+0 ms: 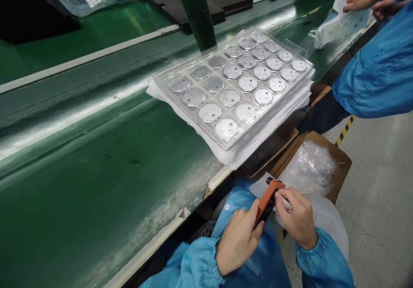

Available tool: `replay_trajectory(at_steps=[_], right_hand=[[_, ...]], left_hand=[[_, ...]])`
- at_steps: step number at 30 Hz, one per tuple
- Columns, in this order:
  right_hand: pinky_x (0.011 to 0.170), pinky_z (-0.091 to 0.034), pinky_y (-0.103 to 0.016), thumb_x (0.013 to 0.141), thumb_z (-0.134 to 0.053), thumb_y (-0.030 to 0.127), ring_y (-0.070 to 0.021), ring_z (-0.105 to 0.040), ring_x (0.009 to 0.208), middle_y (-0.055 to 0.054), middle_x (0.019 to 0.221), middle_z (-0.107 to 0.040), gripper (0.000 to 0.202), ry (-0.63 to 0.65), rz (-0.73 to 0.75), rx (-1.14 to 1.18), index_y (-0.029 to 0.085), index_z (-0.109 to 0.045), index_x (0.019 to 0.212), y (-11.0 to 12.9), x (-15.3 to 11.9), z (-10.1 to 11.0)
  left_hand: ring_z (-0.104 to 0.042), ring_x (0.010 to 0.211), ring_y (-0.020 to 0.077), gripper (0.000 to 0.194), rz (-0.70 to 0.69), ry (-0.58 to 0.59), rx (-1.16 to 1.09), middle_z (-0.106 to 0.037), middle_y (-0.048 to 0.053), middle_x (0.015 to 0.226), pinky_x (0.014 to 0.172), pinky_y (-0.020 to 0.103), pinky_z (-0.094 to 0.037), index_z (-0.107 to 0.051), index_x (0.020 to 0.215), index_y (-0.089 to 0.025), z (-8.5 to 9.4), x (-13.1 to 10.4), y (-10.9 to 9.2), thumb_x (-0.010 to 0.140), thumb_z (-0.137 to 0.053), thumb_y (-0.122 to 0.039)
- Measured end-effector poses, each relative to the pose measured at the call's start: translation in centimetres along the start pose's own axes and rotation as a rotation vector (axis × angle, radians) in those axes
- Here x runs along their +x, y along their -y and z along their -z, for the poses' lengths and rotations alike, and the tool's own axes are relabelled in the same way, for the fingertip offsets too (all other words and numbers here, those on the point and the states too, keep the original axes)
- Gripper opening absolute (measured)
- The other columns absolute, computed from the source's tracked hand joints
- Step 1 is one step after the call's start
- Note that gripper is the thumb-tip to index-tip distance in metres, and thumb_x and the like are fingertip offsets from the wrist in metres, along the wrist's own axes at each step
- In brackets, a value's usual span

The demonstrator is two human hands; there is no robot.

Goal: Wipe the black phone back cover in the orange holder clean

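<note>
Below the bench edge, over my lap, my left hand (240, 236) is wrapped round an orange and black device (266, 202). My right hand (297, 215) pinches a small white piece (284, 201) against the device's right side. What the white piece is, I cannot make out. Beyond the hands, a clear plastic tray (222, 84) of round silver discs lies on a stack of similar trays with white sheets (201, 135) between them, near the bench edge.
The green bench (106, 172) runs along the left. An open cardboard box (342, 154) with crumpled clear plastic (311, 163) stands right of my lap. At upper right, a person in blue sleeves handles a plastic bag (342, 32). A dark green post (196, 13) rises behind the trays.
</note>
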State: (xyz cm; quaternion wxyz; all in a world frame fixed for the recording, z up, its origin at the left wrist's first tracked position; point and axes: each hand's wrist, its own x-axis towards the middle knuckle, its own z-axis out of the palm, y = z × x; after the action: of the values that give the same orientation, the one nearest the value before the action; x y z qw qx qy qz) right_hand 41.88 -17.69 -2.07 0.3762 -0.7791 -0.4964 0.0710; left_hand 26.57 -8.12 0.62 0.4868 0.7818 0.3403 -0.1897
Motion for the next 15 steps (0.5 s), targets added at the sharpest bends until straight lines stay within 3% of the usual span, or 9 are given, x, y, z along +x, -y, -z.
replay_trajectory(at_steps=[8,15], right_hand=[[0.060,-0.045,-0.024,0.095,-0.051,0.023,-0.0132,-0.061,0.067,-0.001,0.077,-0.064,0.017,0.000,-0.162,0.052,0.019,-0.061,0.083,-1.3,-0.3,-0.2],[0.063,-0.046,-0.022,0.096,-0.052,0.018,-0.0115,-0.060,0.070,0.000,0.078,-0.062,0.014,-0.053,-0.060,0.080,0.019,-0.059,0.084,0.1,0.3,-0.2]], left_hand=[[-0.053,0.088,0.0284,0.045,0.020,-0.048,-0.111,-0.058,0.008,0.086,0.078,0.038,-0.041,-0.052,0.132,-0.020,0.2,-0.1,0.3,0.090,-0.043,-0.034],[-0.051,0.089,0.0293,0.051,-0.021,-0.028,-0.082,-0.057,0.009,0.087,0.077,0.038,-0.039,-0.042,0.142,-0.018,0.2,-0.1,0.4,0.093,-0.041,-0.035]])
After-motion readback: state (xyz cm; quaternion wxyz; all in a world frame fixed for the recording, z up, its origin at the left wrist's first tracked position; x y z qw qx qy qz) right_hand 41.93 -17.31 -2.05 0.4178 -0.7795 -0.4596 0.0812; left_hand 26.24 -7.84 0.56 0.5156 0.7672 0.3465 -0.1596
